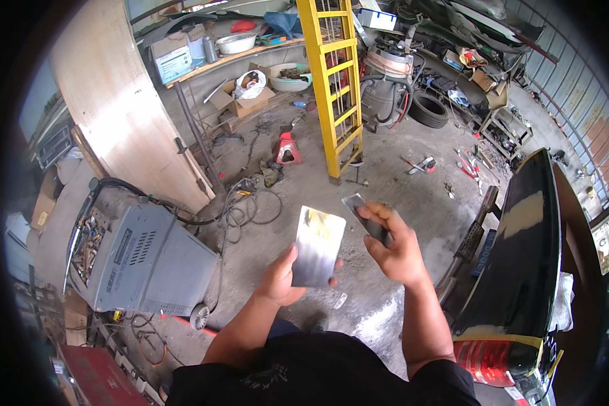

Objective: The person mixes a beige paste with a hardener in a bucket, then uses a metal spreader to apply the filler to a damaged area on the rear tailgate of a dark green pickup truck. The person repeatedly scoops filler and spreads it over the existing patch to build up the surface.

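Note:
A flat rectangular metal plate [312, 260] with a smear of pale yellow putty [320, 222] on its upper part is gripped in my left hand [279, 279]. The thumb lies along the plate's left edge, and fingertips show at its right edge. Just to the right, my right hand [400, 252] is closed around a thin dark putty scraper [380, 230], whose pale tip points up and left. Plate and scraper are apart. At my right stands a dark car body [514, 264] with a dull, greyish patch on its panel and a red tail light [484, 360].
A grey wheeled machine [149, 257] stands at the left, cables on the floor beside it. Ahead are a yellow ladder [335, 88], a red jack stand [287, 149], a vacuum cleaner [388, 84] and a tyre [429, 109]. Tools [423, 164] lie on the floor.

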### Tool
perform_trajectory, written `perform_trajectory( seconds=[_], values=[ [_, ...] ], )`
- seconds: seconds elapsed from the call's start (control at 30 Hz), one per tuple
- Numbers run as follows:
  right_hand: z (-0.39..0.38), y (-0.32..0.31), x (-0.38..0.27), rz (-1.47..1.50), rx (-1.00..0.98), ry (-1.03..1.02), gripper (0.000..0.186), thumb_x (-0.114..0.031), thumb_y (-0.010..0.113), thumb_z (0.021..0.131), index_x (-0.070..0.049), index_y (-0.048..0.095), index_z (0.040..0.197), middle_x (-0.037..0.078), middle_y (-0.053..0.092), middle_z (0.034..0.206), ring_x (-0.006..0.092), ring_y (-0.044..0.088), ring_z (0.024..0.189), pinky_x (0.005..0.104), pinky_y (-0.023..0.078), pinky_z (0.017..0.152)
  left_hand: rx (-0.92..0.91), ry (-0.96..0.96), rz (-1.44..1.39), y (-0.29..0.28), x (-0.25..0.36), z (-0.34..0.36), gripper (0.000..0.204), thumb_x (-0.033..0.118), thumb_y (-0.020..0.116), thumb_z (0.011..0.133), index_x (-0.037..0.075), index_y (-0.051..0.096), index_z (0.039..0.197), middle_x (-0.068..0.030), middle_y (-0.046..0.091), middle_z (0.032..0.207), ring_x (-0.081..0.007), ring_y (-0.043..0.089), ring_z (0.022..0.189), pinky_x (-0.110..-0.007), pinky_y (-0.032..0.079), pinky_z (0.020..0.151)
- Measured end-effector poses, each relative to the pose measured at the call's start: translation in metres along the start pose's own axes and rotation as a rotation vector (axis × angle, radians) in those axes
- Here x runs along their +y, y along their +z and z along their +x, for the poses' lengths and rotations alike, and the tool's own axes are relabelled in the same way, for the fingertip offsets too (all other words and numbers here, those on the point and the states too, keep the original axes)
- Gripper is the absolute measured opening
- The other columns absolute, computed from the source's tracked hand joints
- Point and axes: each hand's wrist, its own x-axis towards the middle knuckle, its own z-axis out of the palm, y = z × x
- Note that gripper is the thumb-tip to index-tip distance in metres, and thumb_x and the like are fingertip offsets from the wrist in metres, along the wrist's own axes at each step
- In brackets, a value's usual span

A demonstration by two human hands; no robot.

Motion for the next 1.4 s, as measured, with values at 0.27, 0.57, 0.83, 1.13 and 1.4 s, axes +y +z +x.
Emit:
perform_trajectory(
  seconds=[0.27,0.57,0.83,1.13,1.4],
  values=[
    [0.030,0.012,0.017,-0.148,-0.062,-0.116,0.049,0.006,0.059,0.075,-0.001,0.056,0.124,0.021,0.061,0.111,0.0382,0.061,0.100,0.0406,0.050,0.088,0.244,0.221,0.610,-0.038,-0.006,0.068,0.058,0.048,0.033,0.102,0.002,0.040,0.137,-0.0098,0.056,0.125,-0.0167,0.057,0.109,-0.033,0.048,0.091],
    [0.112,0.014,0.045,-0.140,-0.113,-0.190,0.058,0.009,0.059,0.064,-0.003,0.061,0.120,0.013,0.064,0.116,0.0330,0.058,0.113,0.0412,0.048,0.095,-0.177,-0.327,-0.050,-0.095,0.082,0.158,0.063,0.048,0.044,0.097,0.004,0.037,0.141,-0.0186,0.053,0.130,-0.0353,0.055,0.117,-0.049,0.055,0.079],
    [0.191,0.020,0.092,-0.041,-0.169,-0.185,0.061,0.008,0.057,0.061,-0.003,0.062,0.121,0.009,0.065,0.118,0.0327,0.055,0.116,0.0402,0.046,0.098,-0.459,-0.612,-0.353,-0.157,0.121,0.230,0.067,0.051,0.046,0.095,0.006,0.033,0.144,-0.0197,0.043,0.139,-0.0524,0.044,0.122,-0.063,0.052,0.075],
    [0.155,0.004,0.151,0.681,0.302,0.040,0.056,0.010,0.051,0.078,-0.007,0.047,0.131,0.018,0.060,0.125,0.0304,0.060,0.114,0.0438,0.050,0.095,-0.288,-0.373,-0.256,-0.134,0.141,0.289,0.065,0.055,0.039,0.097,0.010,0.034,0.144,-0.0157,0.046,0.140,-0.0383,0.045,0.127,-0.065,0.047,0.089],
    [0.169,0.051,0.195,1.192,0.201,0.373,0.062,0.013,0.058,0.082,-0.008,0.041,0.138,0.013,0.065,0.115,0.0194,0.064,0.102,0.0305,0.052,0.085,-0.050,-0.345,-0.157,-0.123,0.118,0.337,0.058,0.046,0.037,0.101,0.002,0.041,0.138,-0.0132,0.055,0.131,-0.0261,0.054,0.120,-0.043,0.041,0.103]
  ],
)
